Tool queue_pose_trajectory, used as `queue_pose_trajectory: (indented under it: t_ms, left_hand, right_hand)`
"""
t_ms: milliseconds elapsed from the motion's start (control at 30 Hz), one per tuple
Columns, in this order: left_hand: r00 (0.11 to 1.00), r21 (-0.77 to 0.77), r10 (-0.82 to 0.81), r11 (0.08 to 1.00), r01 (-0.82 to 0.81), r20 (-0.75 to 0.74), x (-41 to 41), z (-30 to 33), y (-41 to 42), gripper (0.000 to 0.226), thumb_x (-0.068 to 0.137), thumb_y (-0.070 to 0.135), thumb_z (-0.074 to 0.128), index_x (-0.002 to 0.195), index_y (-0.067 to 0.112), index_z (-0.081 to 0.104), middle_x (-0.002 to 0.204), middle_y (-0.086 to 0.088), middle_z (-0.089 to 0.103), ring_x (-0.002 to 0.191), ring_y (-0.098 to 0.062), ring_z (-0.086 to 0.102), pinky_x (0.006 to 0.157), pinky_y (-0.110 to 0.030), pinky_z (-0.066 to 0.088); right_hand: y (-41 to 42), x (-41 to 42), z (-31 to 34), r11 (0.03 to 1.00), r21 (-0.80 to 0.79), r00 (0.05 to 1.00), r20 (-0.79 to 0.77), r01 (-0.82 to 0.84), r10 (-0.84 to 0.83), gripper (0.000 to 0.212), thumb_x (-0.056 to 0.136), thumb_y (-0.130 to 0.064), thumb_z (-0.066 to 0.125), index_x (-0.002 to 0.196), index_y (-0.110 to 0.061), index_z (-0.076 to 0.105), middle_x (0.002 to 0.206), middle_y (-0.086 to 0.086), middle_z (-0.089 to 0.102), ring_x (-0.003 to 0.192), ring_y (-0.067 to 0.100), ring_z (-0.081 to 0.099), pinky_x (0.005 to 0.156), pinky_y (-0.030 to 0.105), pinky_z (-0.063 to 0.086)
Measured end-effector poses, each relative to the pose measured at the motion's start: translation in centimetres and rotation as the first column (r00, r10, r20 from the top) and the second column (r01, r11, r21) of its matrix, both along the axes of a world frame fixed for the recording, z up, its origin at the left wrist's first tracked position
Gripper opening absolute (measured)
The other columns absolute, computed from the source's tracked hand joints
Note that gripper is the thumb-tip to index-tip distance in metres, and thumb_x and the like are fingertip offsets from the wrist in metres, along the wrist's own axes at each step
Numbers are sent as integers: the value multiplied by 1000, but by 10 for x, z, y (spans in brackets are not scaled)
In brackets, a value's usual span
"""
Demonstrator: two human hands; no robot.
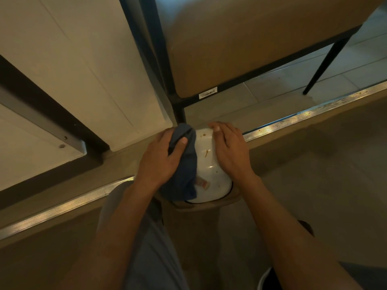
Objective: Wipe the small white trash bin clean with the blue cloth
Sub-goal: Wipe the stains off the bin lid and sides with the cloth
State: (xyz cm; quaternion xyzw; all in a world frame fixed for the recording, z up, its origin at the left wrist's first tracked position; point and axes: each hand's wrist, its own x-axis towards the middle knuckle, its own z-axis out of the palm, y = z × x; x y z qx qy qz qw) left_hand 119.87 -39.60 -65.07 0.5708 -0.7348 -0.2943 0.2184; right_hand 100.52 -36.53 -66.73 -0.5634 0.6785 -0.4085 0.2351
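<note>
The small white trash bin (207,164) lies on its side on the floor in front of me, with brown stains on its upper surface and a small label near its rim. My left hand (161,158) grips the bunched blue cloth (184,174) and presses it against the bin's left side. My right hand (228,151) lies flat on the bin's right side, fingers together, steadying it. The cloth hides the bin's left flank.
A chair with black metal legs (322,65) and a tan seat (240,42) stands just beyond the bin. A white panel (83,70) with a dark frame is at left. A metal floor strip (303,116) runs diagonally across. My knees show below.
</note>
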Motion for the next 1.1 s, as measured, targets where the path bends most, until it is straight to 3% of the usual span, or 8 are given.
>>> queue_pose_trajectory:
  t_ms: [133, 233, 333, 500, 633, 833, 933, 1100]
  left_hand:
    - [990, 86, -62, 995, 52, 125, -16, 20, -25, 40, 105, 51, 38, 133, 29, 57, 129, -3, 62, 113, -25, 59, 88, -34, 43]
    - [939, 100, -125, 990, 98, 320, -36, 30, -41, 43, 106, 54, 31, 128, 31, 60, 122, -5, 66, 105, -27, 61, 81, -35, 41]
    - [890, 74, -191, 982, 176, 415, -53, 32, -47, 40, 105, 55, 31, 123, 34, 60, 116, -3, 66, 94, -22, 59, 78, -35, 40]
    - [866, 78, -429, 902, 424, 257, -35, 35, -46, 37, 105, 49, 41, 138, 37, 53, 133, 5, 62, 116, -18, 58, 96, -37, 46]
    - [908, 187, -414, 899, 397, 62, -5, 33, -54, 35, 105, 44, 45, 138, 39, 52, 129, 6, 62, 119, -17, 57, 102, -34, 44]
    - [886, 293, -382, 906, 304, 262, -48, 35, -73, 37, 106, 48, 37, 132, 33, 57, 127, -2, 64, 111, -20, 58, 96, -38, 45]
    - [878, 238, -429, 894, 379, 212, -54, 38, -63, 32, 106, 47, 40, 131, 36, 57, 117, 4, 64, 106, -18, 59, 96, -41, 49]
    - [881, 257, -462, 868, 425, 104, -30, 40, -65, 30, 106, 37, 46, 133, 30, 58, 117, 10, 59, 107, -8, 53, 87, -23, 39]
  right_hand:
    - [-1, -1, 0, 999, 29, 992, 119, 41, -44, 48, 105, -48, 24, 143, -29, 47, 132, -1, 59, 123, 16, 50, 103, 45, 43]
    - [-3, 0, -1, 996, 50, 981, 179, 68, -76, 53, 100, -62, 18, 147, -41, 32, 126, 0, 61, 118, 19, 56, 99, 51, 48]
    - [-2, 2, 3, 995, 56, 977, 192, 80, -89, 53, 101, -62, 18, 149, -41, 25, 135, 4, 58, 127, 20, 53, 105, 54, 44]
    - [0, 4, 8, 991, 51, 970, 208, 120, -128, 51, 104, -57, 20, 149, -35, 30, 129, 4, 62, 120, 19, 59, 100, 51, 49]
    - [-1, 7, 7, 988, 56, 969, 193, 145, -153, 51, 99, -66, 17, 144, -43, 27, 112, -2, 67, 102, 18, 66, 89, 51, 55]
    - [-1, 10, 7, 982, 88, 961, 208, 166, -182, 57, 96, -73, 14, 145, -46, 23, 120, 2, 66, 111, 22, 65, 94, 53, 52]
    - [-1, 10, 5, 977, 111, 953, 227, 180, -201, 61, 93, -77, 14, 145, -46, 22, 121, 9, 67, 112, 28, 65, 93, 56, 53]
    - [2, 10, 12, 969, 151, 935, 268, 197, -232, 58, 100, -65, 17, 151, -37, 24, 126, -4, 64, 113, 17, 63, 97, 50, 52]
